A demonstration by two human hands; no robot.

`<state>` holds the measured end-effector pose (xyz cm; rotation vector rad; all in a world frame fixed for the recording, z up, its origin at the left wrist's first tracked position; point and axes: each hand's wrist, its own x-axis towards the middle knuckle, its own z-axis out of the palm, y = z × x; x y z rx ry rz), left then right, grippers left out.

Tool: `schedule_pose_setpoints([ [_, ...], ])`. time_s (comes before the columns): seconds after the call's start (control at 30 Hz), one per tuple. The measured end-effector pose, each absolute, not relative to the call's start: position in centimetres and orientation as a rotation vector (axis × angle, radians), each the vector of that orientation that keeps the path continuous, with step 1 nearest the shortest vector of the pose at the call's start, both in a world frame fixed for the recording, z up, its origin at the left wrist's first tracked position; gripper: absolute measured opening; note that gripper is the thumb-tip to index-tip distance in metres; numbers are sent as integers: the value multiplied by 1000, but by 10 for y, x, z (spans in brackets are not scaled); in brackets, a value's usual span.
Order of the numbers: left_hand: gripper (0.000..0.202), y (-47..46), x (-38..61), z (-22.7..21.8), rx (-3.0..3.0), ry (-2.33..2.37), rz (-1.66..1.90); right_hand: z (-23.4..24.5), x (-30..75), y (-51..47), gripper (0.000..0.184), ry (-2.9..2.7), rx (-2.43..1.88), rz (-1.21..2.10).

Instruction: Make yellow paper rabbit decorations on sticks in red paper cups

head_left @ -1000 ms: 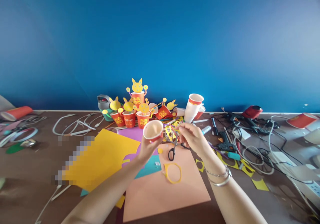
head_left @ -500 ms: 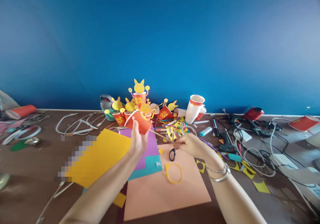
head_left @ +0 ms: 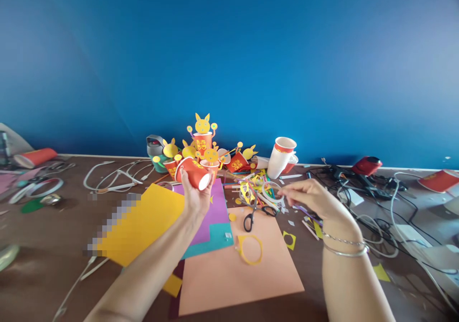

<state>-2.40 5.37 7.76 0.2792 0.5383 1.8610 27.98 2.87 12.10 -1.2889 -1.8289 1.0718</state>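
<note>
My left hand (head_left: 193,198) is raised above the coloured sheets and is shut on a red paper cup (head_left: 191,172), which lies tilted with its white base towards the right. My right hand (head_left: 311,197) hovers over the clutter right of centre. Its fingers are loosely stretched towards the left with nothing visible in them, and two bangles sit on the wrist. Its fingertips are close to a clear tape ring (head_left: 271,190). Black-handled scissors (head_left: 251,215) lie between my hands on a peach sheet (head_left: 233,274).
Yellow (head_left: 143,226), purple (head_left: 217,212) and teal sheets overlap on the brown table. A yellow paper ring (head_left: 250,249) lies on the peach sheet. Red cups with yellow bunny cutouts (head_left: 201,145) cluster at the back beside stacked white cups (head_left: 281,157). Cables (head_left: 380,216) tangle at right.
My left hand turned the cup from mouth-towards-me to base-out and lifted it. My right hand let go of the thin stick and moved right, its fingers opening.
</note>
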Motion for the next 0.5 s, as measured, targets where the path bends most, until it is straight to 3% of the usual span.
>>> schedule_pose_setpoints([
  [0.13, 35, 59, -37, 82, 197, 575, 1913, 129, 309, 19, 34, -1547, -1289, 942],
  [0.3, 44, 55, -38, 85, 167, 469, 1736, 131, 300, 19, 41, -1765, -1269, 1094],
  [0.5, 39, 52, -28, 78, 251, 512, 1734, 129, 265, 22, 30, -1652, -1083, 1120],
])
